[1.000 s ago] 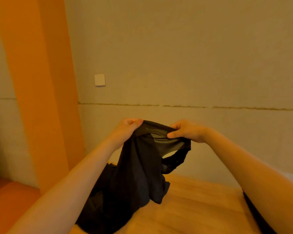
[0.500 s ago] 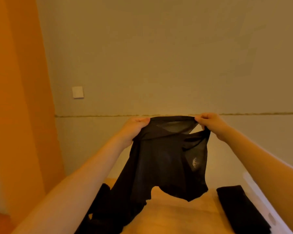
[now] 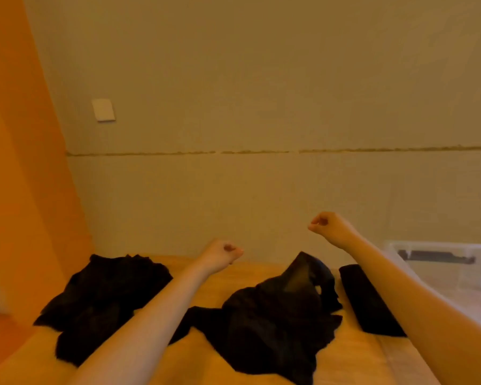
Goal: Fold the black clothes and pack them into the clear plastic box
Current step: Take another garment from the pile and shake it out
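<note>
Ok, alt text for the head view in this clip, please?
Both hands, left hand and right hand, are raised as empty fists above a wooden table. A crumpled sheer black garment lies between the forearms, a black clothes pile at left, a folded black piece and clear plastic box at right.

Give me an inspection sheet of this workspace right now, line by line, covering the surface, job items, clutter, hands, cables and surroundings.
Surface: wooden tabletop, lit orange.
Job's things: sheer black garment crumpled at centre; black clothes pile unfolded at left; folded black piece beside the clear plastic box, which stands at right with something dark inside.
Clutter: nothing seen.
Hands: left hand and right hand raised above the table, fingers curled, holding nothing.
Cables: nothing seen.
Surroundings: plain wall with a wall switch plate; orange panel at left.
</note>
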The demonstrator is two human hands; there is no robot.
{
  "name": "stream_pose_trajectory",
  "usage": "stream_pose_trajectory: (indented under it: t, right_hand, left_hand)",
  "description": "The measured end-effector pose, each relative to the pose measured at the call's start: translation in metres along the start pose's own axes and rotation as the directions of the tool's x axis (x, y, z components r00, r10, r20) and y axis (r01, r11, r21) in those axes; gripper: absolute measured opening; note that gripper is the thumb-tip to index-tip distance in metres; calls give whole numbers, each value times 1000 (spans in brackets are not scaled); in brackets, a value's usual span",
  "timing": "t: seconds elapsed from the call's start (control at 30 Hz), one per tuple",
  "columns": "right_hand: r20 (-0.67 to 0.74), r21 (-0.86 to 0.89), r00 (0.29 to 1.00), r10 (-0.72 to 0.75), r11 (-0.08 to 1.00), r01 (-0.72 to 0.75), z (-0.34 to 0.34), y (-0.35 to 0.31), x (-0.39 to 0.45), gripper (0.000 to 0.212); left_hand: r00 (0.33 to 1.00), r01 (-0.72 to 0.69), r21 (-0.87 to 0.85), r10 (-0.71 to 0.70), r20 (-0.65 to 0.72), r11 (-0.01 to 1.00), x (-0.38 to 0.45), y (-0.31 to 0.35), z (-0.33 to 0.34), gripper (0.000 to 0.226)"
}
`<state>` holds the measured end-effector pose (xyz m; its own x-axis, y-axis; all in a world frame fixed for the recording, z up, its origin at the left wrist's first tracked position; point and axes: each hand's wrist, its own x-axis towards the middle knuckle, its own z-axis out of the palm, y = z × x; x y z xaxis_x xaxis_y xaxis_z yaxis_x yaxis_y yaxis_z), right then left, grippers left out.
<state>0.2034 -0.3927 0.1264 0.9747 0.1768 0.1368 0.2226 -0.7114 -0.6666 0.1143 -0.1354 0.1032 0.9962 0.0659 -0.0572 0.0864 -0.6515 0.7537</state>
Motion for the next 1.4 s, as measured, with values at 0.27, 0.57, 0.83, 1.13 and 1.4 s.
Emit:
stream_pose_trajectory:
  t: [0.27,0.57,0.83,1.13,1.4]
  right_hand:
    - [608,-11,747,-267,939,344,119,-46,-63,36]
    - [533,-71,829,-167,968,241,141,-20,-49,10]
    - [269,201,962,-45,980,-11,71,20,-41,16]
    - [166,-10,980,112,994,-111,30,78,-39,11]
    - [346,-80,937,-43,994,75,81,28,-41,34]
  left_hand:
    - [967,117,317,-180,178,941,-33,-103,9,50]
    - [998,-7,301,-14,67,954,-47,-146,-4,6]
    - [993,75,188,-91,75,979,-52,-169,-16,3]
    - [979,162,409,-95,-178,898,-46,-163,-57,4]
    - [989,90,239,-60,-132,967,-23,-102,18,38]
